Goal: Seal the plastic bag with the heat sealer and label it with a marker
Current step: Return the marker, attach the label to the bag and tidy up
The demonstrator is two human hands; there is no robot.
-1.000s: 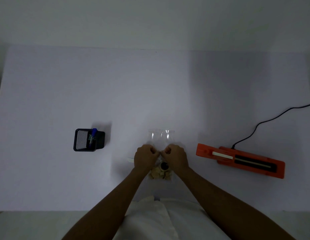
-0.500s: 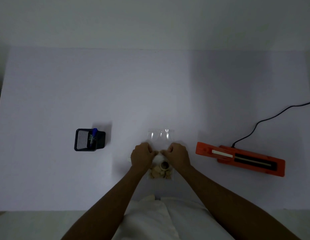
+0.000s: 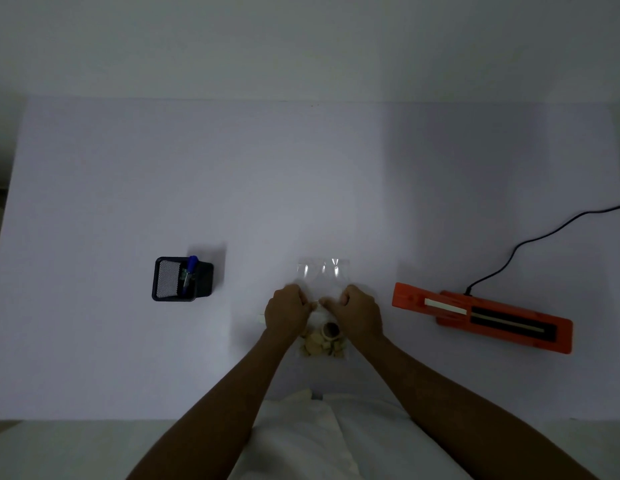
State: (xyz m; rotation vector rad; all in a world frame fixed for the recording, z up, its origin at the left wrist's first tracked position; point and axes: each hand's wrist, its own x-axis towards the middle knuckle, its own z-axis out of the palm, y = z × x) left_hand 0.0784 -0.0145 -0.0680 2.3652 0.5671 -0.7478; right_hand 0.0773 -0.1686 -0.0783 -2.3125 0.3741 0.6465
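A clear plastic bag (image 3: 323, 277) lies flat on the white table (image 3: 301, 185) in front of me, its open end pointing away. Beige snack pieces (image 3: 322, 344) fill its near end. My left hand (image 3: 288, 313) and my right hand (image 3: 359, 311) press down on the bag's middle with curled fingers, fingertips almost touching. An orange heat sealer (image 3: 481, 317) lies to the right, apart from my hands. A blue-capped marker (image 3: 190, 271) stands in a black mesh pen holder (image 3: 178, 278) to the left.
The sealer's black power cord (image 3: 544, 237) runs off the table's right edge. A small white scrap (image 3: 260, 319) lies just left of my left hand. The wall rises behind the table's far edge. My white shirt shows at the bottom.
Both hands have slid slightly away from me along the bag and moved a little apart; more of the snack pieces show behind them.
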